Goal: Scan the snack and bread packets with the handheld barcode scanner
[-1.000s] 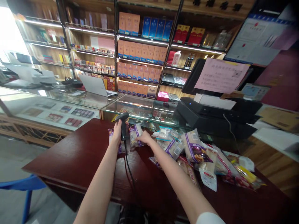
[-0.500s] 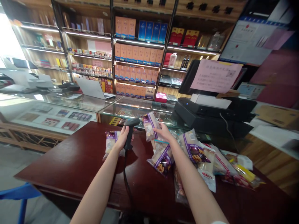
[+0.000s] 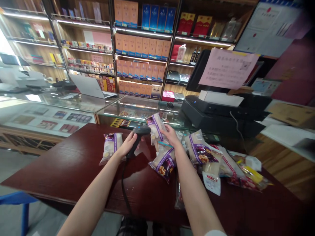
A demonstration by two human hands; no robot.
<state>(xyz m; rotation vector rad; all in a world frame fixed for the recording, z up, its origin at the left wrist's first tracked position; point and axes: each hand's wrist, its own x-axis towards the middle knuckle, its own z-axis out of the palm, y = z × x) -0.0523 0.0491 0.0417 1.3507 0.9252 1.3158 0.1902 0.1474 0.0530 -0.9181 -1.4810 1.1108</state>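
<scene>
My left hand (image 3: pixel 130 144) is wrapped round the handle of a black barcode scanner (image 3: pixel 140 130), whose head points right. The scanner's cable (image 3: pixel 125 186) trails down over the table. With my right hand (image 3: pixel 169 135) I grip a clear and purple snack bag (image 3: pixel 155 126) by its right side, close in front of the scanner head. Left of the scanner a similar snack bag (image 3: pixel 112 147) lies flat on the table. Under and beside my right forearm are another purple snack bag (image 3: pixel 163 164) and one more snack bag (image 3: pixel 200 147).
More packaged foods lie at the right, among them a white-labelled pouch (image 3: pixel 212 183) and a yellow-marked bag (image 3: pixel 254 177). Behind the dark red table (image 3: pixel 73 170) stand a glass counter (image 3: pixel 137 106), a laptop (image 3: pixel 88 87) and a black register (image 3: pixel 209 113). A blue chair (image 3: pixel 22 200) is at lower left.
The scanner has tilted, and its head is now nearer the snack bag in my right hand. Both hands keep their hold. The view has shifted slightly, with the shelves higher in frame.
</scene>
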